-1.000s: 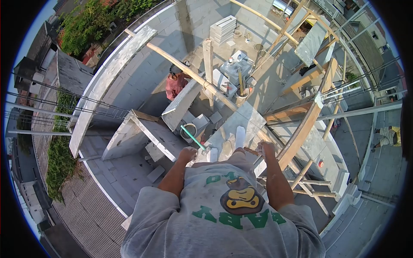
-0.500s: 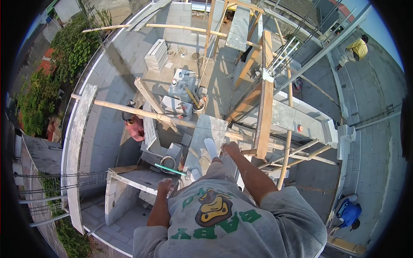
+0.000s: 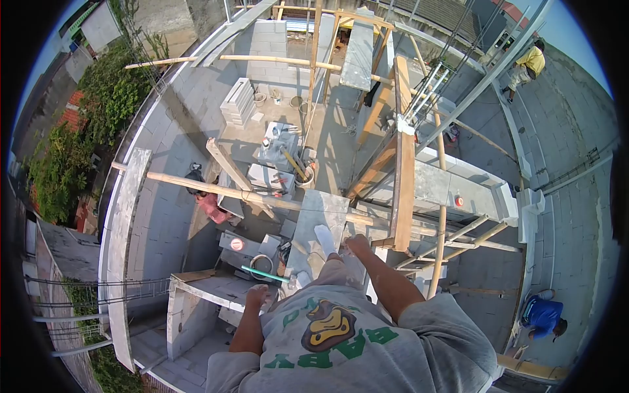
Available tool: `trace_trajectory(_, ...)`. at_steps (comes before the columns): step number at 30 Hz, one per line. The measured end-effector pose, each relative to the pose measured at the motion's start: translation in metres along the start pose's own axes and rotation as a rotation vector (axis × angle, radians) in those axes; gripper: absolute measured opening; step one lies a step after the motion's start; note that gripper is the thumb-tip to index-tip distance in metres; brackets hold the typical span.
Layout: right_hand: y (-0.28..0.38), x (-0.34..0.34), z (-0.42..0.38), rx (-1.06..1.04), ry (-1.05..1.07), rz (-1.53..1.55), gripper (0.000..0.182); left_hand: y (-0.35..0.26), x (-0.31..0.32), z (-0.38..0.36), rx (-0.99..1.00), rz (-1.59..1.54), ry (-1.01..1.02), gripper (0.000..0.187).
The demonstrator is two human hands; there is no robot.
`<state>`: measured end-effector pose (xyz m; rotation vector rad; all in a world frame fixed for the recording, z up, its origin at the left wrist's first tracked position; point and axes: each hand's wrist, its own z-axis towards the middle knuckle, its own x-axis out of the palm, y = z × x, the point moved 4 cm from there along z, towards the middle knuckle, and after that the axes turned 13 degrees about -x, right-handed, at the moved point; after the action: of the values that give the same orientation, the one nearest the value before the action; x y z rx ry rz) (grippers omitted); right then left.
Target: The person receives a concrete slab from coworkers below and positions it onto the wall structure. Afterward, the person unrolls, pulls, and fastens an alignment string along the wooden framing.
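My right hand (image 3: 357,245) hangs over the right side of a grey board (image 3: 320,208), fingers loosely curled, with nothing visible in it. Low at my left side is my left hand (image 3: 257,296), dusty and half open, also with no object showing. Between them a white-covered foot (image 3: 325,240) rests on the board, one step ahead. A green rod (image 3: 263,274) lies across a round bucket (image 3: 261,264) below, beyond my left hand. To the right of my right hand stands a long wooden beam (image 3: 403,190).
A bamboo pole (image 3: 216,186) crosses in front. Below are a tool-covered stand (image 3: 280,141) and stacked blocks (image 3: 240,101). A person in pink (image 3: 213,208) bends at lower left; people in yellow (image 3: 532,62) and blue (image 3: 544,316) are at right. Deep drops flank the board.
The whole scene has shifted slightly down in view. The person in pink has leaned further right, and a round red-and-white item shows on the blocks below. My hands keep about the same pose.
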<state>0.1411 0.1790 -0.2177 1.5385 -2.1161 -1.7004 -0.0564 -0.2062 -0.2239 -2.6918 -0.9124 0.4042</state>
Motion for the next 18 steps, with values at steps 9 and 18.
trace_trajectory(9,0.032,-0.007,-0.016,0.02,0.021,0.043,0.028,-0.002,-0.001,-0.004,0.008,0.0,0.004,0.036)
trace_trajectory(18,0.044,-0.017,-0.02,-0.025,-0.009,-0.055,0.032,0.002,0.0,0.001,0.021,-0.02,0.006,0.036)
